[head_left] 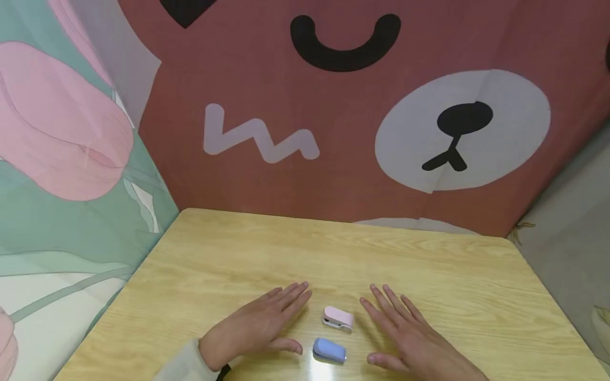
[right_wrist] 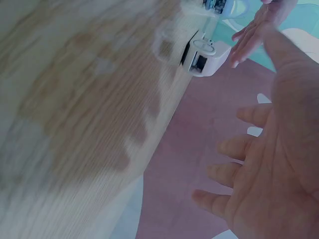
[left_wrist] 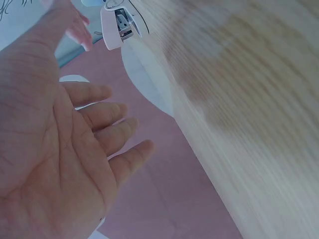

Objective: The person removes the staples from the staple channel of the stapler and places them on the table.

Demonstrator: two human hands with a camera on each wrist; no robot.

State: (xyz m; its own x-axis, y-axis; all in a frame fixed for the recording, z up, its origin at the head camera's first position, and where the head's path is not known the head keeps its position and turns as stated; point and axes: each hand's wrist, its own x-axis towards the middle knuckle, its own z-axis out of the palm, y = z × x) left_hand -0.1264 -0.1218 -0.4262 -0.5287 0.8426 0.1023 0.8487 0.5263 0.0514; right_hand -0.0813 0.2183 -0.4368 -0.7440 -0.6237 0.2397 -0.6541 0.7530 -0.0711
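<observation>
A small pink stapler (head_left: 338,316) with a white base lies on the wooden table, between the two hands. Nearer the person is a small blue stapler (head_left: 330,349), roughly parallel to it. To their left my left hand (head_left: 257,324) is held with fingers extended and thumb spread, gripping nothing. My right hand (head_left: 413,338) mirrors it on the other side, fingers spread and apart from both staplers. The left wrist view shows the metal inside the pink stapler (left_wrist: 113,30) beyond the palm. From the right wrist, the blue stapler (right_wrist: 234,8) is cut off at the top edge.
The light wooden table (head_left: 229,254) reaches back to a wall cloth (head_left: 267,190) printed with a reddish-brown bear. On the left hangs a green cloth with pink flowers (head_left: 71,121). A greyish cloth (head_left: 572,211) borders the right side.
</observation>
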